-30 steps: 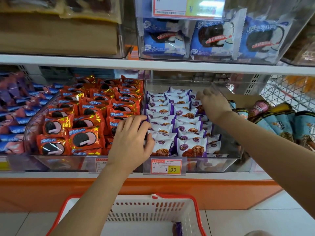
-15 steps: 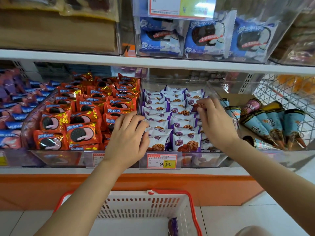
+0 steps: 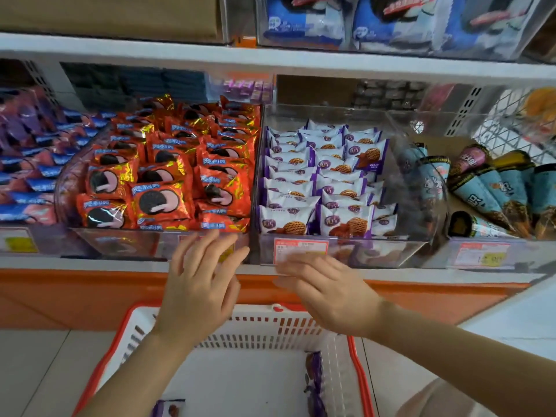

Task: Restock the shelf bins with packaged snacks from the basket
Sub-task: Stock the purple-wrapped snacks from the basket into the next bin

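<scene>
A clear shelf bin holds rows of white-and-purple waffle snack packs. Below it stands a white basket with a red rim. One purple pack leans against the basket's right wall, and another purple pack lies at its lower left. My left hand hovers in front of the shelf edge above the basket, fingers spread and empty. My right hand hangs beside it, fingers straight and pointing left, holding nothing.
A bin of red cookie packs sits left of the waffle bin, with blue-pink packs further left. Cone-shaped snacks fill the bin at right. Blue packs stand on the upper shelf. An orange shelf base runs below.
Both hands have pulled back out of the waffle bin and come down in front of the shelf edge, above the basket. The view has tilted down.
</scene>
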